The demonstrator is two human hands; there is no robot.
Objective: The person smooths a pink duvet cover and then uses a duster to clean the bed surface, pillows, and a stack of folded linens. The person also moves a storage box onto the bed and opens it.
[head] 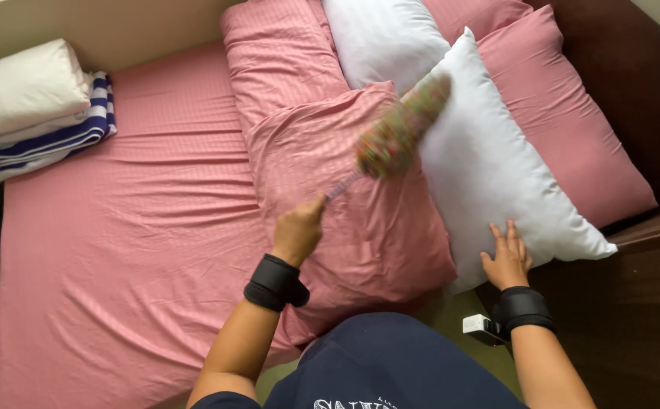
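Observation:
My left hand (298,229) grips the thin handle of a multicoloured feather duster (400,129), whose blurred fluffy head hangs over the seam between a pink pillow (345,204) and a white pillow (489,167). My right hand (507,257) lies flat, fingers spread, on the near corner of that white pillow. Both wrists wear black bands.
A bed with a pink sheet (118,250) fills the view. More pink and white pillows (383,38) lie at the head. Folded white and blue-striped linen (34,113) sits at the far left corner. A dark wooden bed frame (633,303) runs along the right. A small white device (480,327) lies by my right wrist.

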